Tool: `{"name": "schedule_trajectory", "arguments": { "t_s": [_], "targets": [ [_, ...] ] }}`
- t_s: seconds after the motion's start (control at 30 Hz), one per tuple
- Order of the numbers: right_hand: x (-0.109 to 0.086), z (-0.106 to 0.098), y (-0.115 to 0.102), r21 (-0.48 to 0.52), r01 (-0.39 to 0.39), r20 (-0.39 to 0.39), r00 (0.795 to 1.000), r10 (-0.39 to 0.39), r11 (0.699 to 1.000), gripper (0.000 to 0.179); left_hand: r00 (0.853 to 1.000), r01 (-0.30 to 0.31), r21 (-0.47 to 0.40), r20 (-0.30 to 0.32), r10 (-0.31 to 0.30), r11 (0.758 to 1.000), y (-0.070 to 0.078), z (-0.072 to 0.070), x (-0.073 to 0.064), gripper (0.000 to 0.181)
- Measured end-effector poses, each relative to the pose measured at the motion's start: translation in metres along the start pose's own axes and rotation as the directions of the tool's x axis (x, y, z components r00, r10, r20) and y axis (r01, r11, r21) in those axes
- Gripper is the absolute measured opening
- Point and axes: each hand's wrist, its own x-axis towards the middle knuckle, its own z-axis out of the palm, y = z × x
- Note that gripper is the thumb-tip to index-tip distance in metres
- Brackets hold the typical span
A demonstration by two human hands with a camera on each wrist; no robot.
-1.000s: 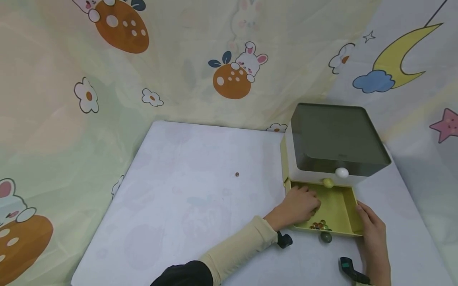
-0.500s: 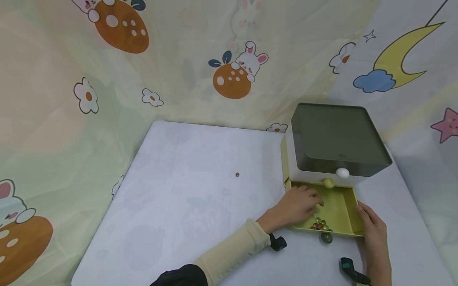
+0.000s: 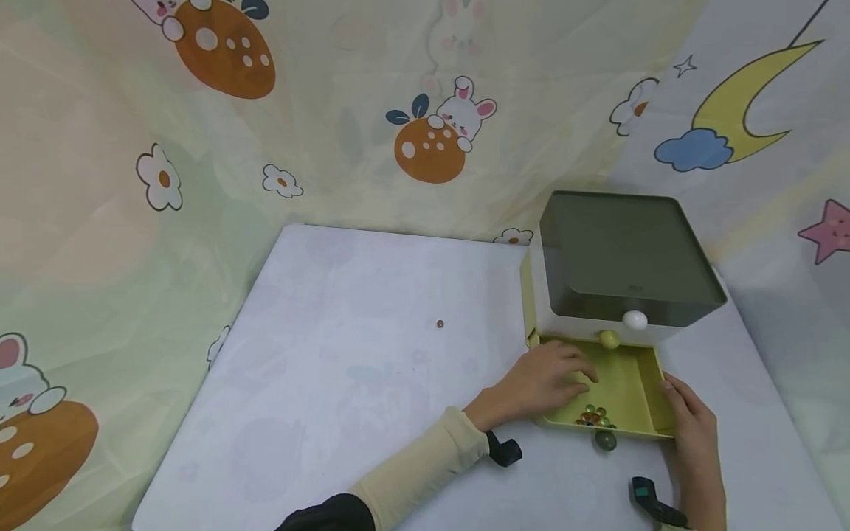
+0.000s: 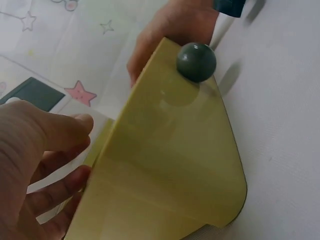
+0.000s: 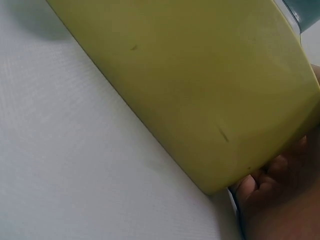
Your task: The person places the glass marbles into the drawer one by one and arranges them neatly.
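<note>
A yellow drawer (image 3: pixel 631 383) is pulled out from the front of a small box with a dark green lid. Near its front wall lies a cluster of several small glass marbles (image 3: pixel 594 419). My left hand (image 3: pixel 541 380) reaches over the drawer's left side, its fingers spread and loosely bent. In the left wrist view, the thumb and fingers stand apart with nothing visible between them. At the drawer's right front corner my right hand (image 3: pixel 697 417) grips the side wall, thumb at the rim. Its curled fingers (image 5: pixel 275 167) show partly behind the yellow wall in the right wrist view.
The box (image 3: pixel 631 254) stands at the table's back right, with a white knob (image 3: pixel 634 320) and a yellow knob (image 3: pixel 609 339). A dark green knob (image 3: pixel 605 441) sticks out from the drawer front. One small brown bead (image 3: pixel 440 324) lies on the white table (image 3: pixel 319 383).
My left hand has drawn back slightly to the left, and its fingers have loosened and spread. More of the marbles show now. The right hand has stayed on the drawer.
</note>
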Motion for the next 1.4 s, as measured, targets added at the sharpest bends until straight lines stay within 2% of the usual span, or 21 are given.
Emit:
{"name": "schedule_trajectory", "arguments": {
  "t_s": [0.17,0.3,0.4,0.47,0.63,0.77,1.03,1.17,1.3,1.4],
  "targets": [
    [0.001,-0.001,-0.001,0.007,-0.008,0.01,1.0,0.008,1.0,0.069,0.998,0.006,-0.134,-0.056,-0.014,0.991,-0.005,-0.013,-0.01,0.019],
    [0.001,-0.001,-0.002,-0.001,-0.01,0.013,1.0,0.01,1.0,0.069,0.993,0.002,-0.267,-0.112,-0.033,0.964,-0.01,-0.025,-0.02,0.018],
    [0.001,-0.001,-0.002,-0.005,-0.01,0.013,1.0,0.01,1.0,0.069,0.991,0.0,-0.336,-0.13,-0.046,0.942,-0.015,-0.031,-0.028,0.017],
    [0.0,0.0,-0.002,-0.007,-0.008,0.015,1.0,0.008,1.0,0.07,0.99,0.011,-0.333,-0.131,-0.058,0.943,-0.018,-0.035,-0.033,0.017],
    [-0.001,0.0,-0.001,-0.005,0.0,0.008,1.0,0.0,1.0,0.069,0.987,0.059,-0.376,-0.12,-0.111,0.925,-0.028,-0.046,-0.044,0.018],
    [0.0,0.0,-0.001,0.007,0.002,0.008,1.0,-0.002,1.0,0.067,0.981,0.09,-0.418,-0.12,-0.153,0.904,-0.043,-0.053,-0.052,0.02],
    [0.002,0.001,0.0,0.013,-0.002,0.008,1.0,0.002,1.0,0.067,0.968,0.145,-0.43,-0.124,-0.217,0.891,-0.072,-0.069,-0.069,0.019],
    [0.002,0.0,0.0,0.001,0.003,0.008,1.0,-0.003,1.0,0.067,0.968,0.159,-0.445,-0.107,-0.229,0.881,-0.086,-0.077,-0.079,0.019],
    [0.001,0.0,0.0,-0.006,0.005,0.004,1.0,-0.005,1.0,0.066,0.972,0.155,-0.438,-0.096,-0.217,0.886,-0.101,-0.082,-0.089,0.02],
    [0.002,-0.001,-0.001,-0.006,-0.001,0.005,1.0,0.001,1.0,0.067,0.973,0.161,-0.397,-0.09,-0.212,0.904,-0.112,-0.086,-0.097,0.023]
  ]
}}
